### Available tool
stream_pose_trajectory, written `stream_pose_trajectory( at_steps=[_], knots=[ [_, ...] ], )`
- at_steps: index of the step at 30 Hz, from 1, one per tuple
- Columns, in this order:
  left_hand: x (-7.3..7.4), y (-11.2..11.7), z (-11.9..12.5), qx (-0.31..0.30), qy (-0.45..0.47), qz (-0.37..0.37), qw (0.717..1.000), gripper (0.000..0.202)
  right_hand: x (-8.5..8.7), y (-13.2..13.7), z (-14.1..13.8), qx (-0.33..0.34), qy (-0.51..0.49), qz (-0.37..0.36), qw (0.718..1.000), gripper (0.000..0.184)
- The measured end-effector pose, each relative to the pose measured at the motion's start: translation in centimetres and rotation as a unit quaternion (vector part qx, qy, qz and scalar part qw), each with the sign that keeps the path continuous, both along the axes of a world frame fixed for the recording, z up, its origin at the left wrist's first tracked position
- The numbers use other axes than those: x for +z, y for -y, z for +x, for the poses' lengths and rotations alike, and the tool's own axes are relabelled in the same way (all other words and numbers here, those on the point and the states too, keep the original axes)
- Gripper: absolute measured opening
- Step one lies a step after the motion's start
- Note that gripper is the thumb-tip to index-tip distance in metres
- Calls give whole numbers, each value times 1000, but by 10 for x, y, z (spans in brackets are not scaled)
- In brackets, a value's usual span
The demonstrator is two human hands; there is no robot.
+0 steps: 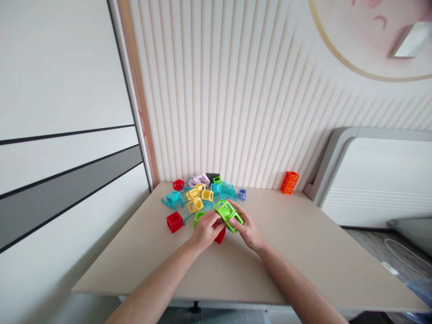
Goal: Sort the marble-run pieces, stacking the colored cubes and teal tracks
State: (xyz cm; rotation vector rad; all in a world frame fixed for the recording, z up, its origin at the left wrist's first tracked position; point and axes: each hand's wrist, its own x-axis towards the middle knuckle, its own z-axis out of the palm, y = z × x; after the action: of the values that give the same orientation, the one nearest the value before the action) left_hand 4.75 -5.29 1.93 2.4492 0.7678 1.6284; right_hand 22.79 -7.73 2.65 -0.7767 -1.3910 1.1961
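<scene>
Above the front of a pile of toy blocks, both my hands are closed on a pair of joined green cube blocks [226, 210] with cut-out sides. My left hand [204, 232] pinches them from the left, its fingertips partly hidden. My right hand [249, 230] grips their right side, thumb on the near face. Behind and below my hands, a red block [220, 236] shows in part. Another green block [198, 218] peeks out beside my left hand. Left of it lies a red cube block [174, 222].
Several yellow blocks [195, 205], a teal block [173, 198] and a blue block [241, 194] lie around teal netting [228, 192] near the wall. A crumpled lilac item [199, 180] is behind them. An orange block stack [289, 182] stands at the table's [303, 243] back right.
</scene>
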Motion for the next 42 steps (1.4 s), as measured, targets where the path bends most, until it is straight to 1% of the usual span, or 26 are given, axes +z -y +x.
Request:
stream_pose_trajectory(
  at_steps=[4, 7, 12, 16, 23, 25, 28, 30, 37, 42],
  knots=[
    [-6, -3, 0, -4, -22, -34, 999, 20, 2, 1, 1, -2, 13, 1, 1000, 71],
    [-11, -6, 0, -10, -32, -44, 998, 25, 2, 1, 2, -10, 30, -2, 1000, 72],
    [-11, -7, -1, -28, -35, -32, 999, 21, 1, 2, 4, -21, 56, -17, 998, 76],
    [-9, -7, -2, -42, -34, -25, 998, 20, 3, 3, 5, -13, 63, -22, 998, 79],
    [-9, -6, -4, -38, -35, 4, 999, 18, 6, 4, 7, -7, 89, -20, 996, 84],
    [-8, -5, -4, -34, -31, 12, 999, 19, 7, 5, 7, -6, 90, -14, 996, 81],
    [-8, -4, -4, -35, -25, 24, 999, 23, 9, 5, 6, -1, 89, 6, 996, 70],
    [-8, -4, -3, -36, -23, 30, 999, 23, 10, 5, 5, 2, 86, 9, 996, 67],
    [-11, -6, -3, -34, -29, 12, 999, 22, 8, 5, 6, 6, 72, 2, 997, 67],
    [-12, -5, -4, -37, -38, 0, 999, 18, 10, 6, 8, 16, 74, 5, 997, 68]
  ],
)
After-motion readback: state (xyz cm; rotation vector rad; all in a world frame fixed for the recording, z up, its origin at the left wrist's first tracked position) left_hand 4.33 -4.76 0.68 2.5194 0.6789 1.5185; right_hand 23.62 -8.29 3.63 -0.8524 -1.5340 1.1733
